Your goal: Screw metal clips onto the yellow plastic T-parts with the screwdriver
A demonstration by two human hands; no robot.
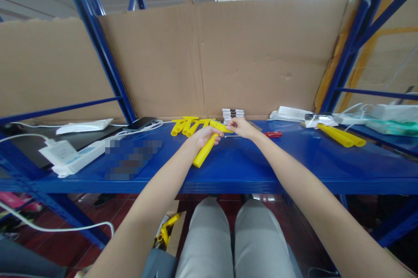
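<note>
My left hand (206,135) is wrapped round a yellow T-shaped plastic handle (203,154), its long grip slanting down toward me and its crosspiece pointing right. At the right end of that crosspiece, my right hand (241,127) has its fingers pinched together. Whatever they hold is too small to make out. Just behind my hands stands a stack of small white packs (233,114) with dark bands. Several more yellow T-shaped handles (187,126) lie in a group to the left. A screwdriver with a red handle (273,134) rests to the right, its shaft partly behind my right hand.
The blue shelf (248,169) is backed by cardboard (261,60). A white power strip (83,156) and a dark phone (142,123) lie left. Two yellow tubular handles (341,135) lie right. Below, an open carton (176,230) holds yellow pieces.
</note>
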